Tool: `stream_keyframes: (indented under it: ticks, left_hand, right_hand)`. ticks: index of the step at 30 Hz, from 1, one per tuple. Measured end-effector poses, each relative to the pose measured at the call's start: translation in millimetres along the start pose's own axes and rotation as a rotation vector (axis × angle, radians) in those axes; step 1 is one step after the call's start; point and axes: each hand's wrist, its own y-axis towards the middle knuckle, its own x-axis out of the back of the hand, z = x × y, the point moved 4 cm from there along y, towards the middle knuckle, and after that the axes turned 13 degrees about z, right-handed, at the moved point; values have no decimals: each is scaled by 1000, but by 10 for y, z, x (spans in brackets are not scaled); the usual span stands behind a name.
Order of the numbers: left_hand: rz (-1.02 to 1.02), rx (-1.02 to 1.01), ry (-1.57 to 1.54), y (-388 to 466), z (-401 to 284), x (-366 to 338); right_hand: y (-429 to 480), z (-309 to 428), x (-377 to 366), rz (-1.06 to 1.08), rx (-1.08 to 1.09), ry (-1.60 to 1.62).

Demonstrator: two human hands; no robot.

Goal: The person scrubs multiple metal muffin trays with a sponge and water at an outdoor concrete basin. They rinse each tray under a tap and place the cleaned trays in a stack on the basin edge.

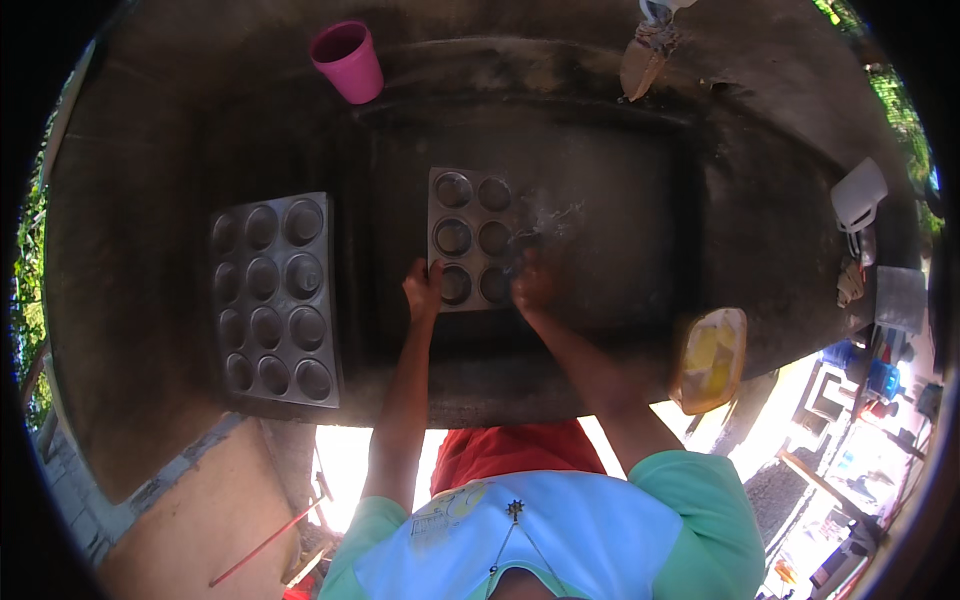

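Note:
A metal muffin tin [473,248] lies in the dark sunken basin, with two columns of round cups showing. My left hand [424,289] grips its lower left edge, thumb on top. Blurred by motion, my right hand [534,285] is at the tin's lower right edge. Water splashes [555,221] beside and above that hand. Whether my right fingers hold anything cannot be made out. Left of the basin, a larger muffin tin [285,304] rests on the dark ledge, its cups facing up.
A pink plastic cup [360,71] stands at the back rim. A cloth-wrapped object [645,60] is at the back right. Near my right arm sits a yellowish tub [712,360] with yellow and white pieces. A white mug [859,195] lies at the far right.

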Motion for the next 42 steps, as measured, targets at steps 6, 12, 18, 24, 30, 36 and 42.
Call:
stream_keyframes:
  ticks: [6,12,18,24,30,36,42]
  left_hand:
    - [48,-76,-268,49,-212,26]
    - [195,-199,-293,-22,-1336,604]
    - [76,-449,-27,-588,-2213,1620]
    - [-169,-382,-213,-1019,-1670,2519]
    - [-624,-241,-880,-1516,-116,2802]
    - [-896,-116,-1049,-1775,699,2439]
    - [-819,467,-145,-1804,638,2242]
  right_hand:
    - [-404,1201,71,161,63,348]
    - [-344,840,1069,-136,94,1254]
    - [-473,558,1303,203,-6,1737]
    - [-648,891,1028,376,50,1581]
    - [-799,1190,795,530,12,1552]
    - [-824,1278,543,685,-8,1564]
    - [-697,1109,383,663,-139,1631]
